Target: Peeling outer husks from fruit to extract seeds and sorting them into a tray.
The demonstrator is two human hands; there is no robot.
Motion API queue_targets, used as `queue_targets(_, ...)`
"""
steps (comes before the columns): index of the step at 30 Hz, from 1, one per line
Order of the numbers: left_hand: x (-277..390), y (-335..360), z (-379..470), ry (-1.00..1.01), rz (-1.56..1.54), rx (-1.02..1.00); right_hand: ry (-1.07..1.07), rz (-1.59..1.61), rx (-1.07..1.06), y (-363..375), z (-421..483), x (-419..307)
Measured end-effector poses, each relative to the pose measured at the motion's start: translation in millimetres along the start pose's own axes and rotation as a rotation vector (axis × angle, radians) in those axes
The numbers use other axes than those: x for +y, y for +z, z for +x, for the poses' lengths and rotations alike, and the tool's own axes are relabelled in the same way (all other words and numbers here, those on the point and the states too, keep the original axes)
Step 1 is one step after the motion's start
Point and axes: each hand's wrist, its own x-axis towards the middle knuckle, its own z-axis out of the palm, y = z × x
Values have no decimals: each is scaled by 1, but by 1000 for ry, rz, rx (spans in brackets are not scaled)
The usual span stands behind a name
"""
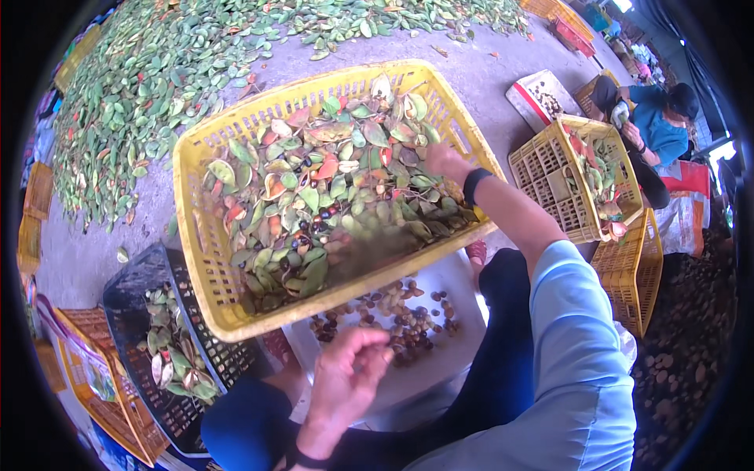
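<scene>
A yellow plastic crate point(189, 235) full of green and reddish seed pods point(312, 197), with a few dark seeds among them, stands before me. My right hand point(446, 162) reaches over its right side onto the pods; its fingertips are blurred, so whether it grips a pod cannot be told. Below the crate's near rim, my left hand point(353, 365) is raised with curled fingers and no object visible in it. Under that hand lies a white tray point(453, 377) bearing many brown seeds point(406, 318), partly hidden by the crate and the hand.
A black crate point(138, 277) with pods stands at the left beside orange crates point(106, 406). A large pod heap point(141, 100) covers the floor at the upper left. At the right, a seated person point(660, 123) works beside a tilted yellow crate point(548, 176) and a white box point(545, 97).
</scene>
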Motion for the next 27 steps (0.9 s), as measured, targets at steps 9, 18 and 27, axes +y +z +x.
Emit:
queue_targets(9,-5,-8,7,-89,23,10,173,150,21,40,-26,-42)
queue_targets(18,-5,2,17,-34,84,0,-230,70,133,4,-36,-26)
queue_targets(27,-16,3,35,6,-374,230,-592,1039,-621,-118,-158,-111)
